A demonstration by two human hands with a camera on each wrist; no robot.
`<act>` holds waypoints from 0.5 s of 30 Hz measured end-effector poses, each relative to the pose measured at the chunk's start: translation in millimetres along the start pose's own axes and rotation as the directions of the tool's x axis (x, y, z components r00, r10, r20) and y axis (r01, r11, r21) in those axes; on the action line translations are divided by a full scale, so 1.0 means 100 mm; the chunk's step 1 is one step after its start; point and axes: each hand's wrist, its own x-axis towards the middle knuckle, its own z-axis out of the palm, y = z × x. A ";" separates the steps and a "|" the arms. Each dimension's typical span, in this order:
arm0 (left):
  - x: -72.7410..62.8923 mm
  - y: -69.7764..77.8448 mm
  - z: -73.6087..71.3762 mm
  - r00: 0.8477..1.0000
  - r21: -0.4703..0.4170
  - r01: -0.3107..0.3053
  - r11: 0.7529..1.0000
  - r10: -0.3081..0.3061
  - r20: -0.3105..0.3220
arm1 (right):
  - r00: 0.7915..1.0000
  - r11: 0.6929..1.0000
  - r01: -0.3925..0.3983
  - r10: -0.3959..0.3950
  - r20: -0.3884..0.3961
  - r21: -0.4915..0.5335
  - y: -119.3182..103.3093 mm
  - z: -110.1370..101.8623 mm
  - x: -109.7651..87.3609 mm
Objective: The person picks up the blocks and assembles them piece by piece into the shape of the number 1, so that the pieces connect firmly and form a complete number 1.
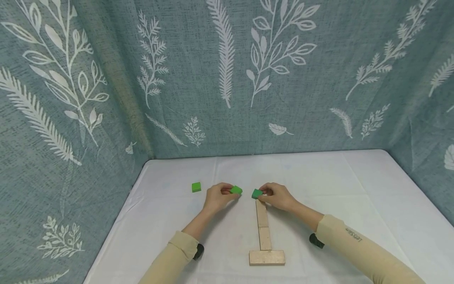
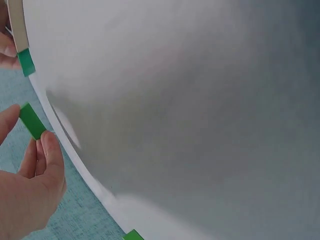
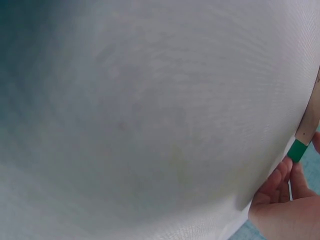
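My left hand (image 1: pixel 217 198) pinches a bright green block (image 1: pixel 236 190) between thumb and fingertips, held over the table in the left wrist view. To its right, my right hand (image 1: pixel 280 196) has thumb and fingers on a darker green block (image 1: pixel 257 193), at the far end of a line of flat wooden blocks. That line has a longer plank (image 1: pixel 261 213), then a shorter wooden block (image 1: pixel 265 238), meeting a crosswise wooden block (image 1: pixel 267 257) at the near end. In the right wrist view, the dark green block (image 3: pixel 297 150) abuts the plank's end.
Another bright green block (image 1: pixel 196 187) lies on the white-covered table (image 1: pixel 319 173), left of my left hand. A blue-green curtain with white leaf prints (image 1: pixel 198 79) hangs behind the table and along both sides.
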 end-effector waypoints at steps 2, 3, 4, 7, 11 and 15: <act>-0.02 0.01 0.02 1.000 0.003 -0.013 1.000 0.013 0.011 | 1.000 1.000 -0.001 0.001 -0.001 0.001 0.00 0.00 0.00; -0.03 0.02 0.03 1.000 0.005 -0.018 1.000 0.018 0.015 | 1.000 1.000 0.000 0.000 -0.002 0.001 0.00 0.00 0.00; -0.03 0.02 0.03 1.000 0.007 -0.022 1.000 0.022 0.019 | 1.000 1.000 0.001 -0.001 -0.002 0.003 0.00 0.00 0.00; -0.06 0.03 0.06 0.999 0.010 -0.028 1.000 0.028 0.031 | 1.000 1.000 0.004 -0.004 -0.001 0.009 0.00 0.00 0.00; -0.08 0.05 0.09 0.998 0.009 -0.039 0.999 0.039 0.047 | 1.000 1.000 -0.001 0.001 -0.002 0.013 0.00 0.00 0.00; -0.09 0.08 0.12 0.997 0.015 -0.052 0.999 0.051 0.058 | 1.000 1.000 -0.011 0.011 -0.005 0.009 0.00 0.00 0.00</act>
